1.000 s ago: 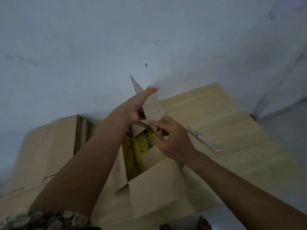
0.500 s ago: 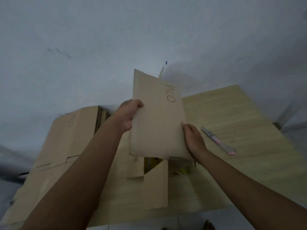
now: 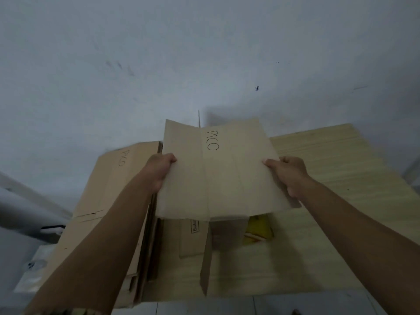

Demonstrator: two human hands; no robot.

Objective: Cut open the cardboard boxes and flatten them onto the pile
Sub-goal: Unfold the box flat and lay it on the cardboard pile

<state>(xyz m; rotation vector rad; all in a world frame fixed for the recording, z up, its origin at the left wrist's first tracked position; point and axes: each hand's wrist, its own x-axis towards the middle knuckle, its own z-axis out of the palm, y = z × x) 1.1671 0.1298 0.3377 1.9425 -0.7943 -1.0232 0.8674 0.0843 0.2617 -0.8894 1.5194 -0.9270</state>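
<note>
Opened brown corrugated cardboard box (image 3: 218, 176), creased into flat panels, "PICO" handwritten on top, held above pale wood-grain tabletop (image 3: 329, 178). Left hand (image 3: 160, 170) grips its left edge; right hand (image 3: 289, 172) grips the right edge. Pile of flattened brown cardboard (image 3: 109, 189) lies left, same marking. Yellow printed piece (image 3: 259, 228) beneath.

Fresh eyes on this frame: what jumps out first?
An opened-out cardboard box marked "PICO" is held up mid-frame, the left hand gripping its left edge and the right hand its right edge. Left of it lies the pile of flattened cardboard, also marked "PICO". A yellow printed piece shows beneath the box, over the wooden table.
</note>
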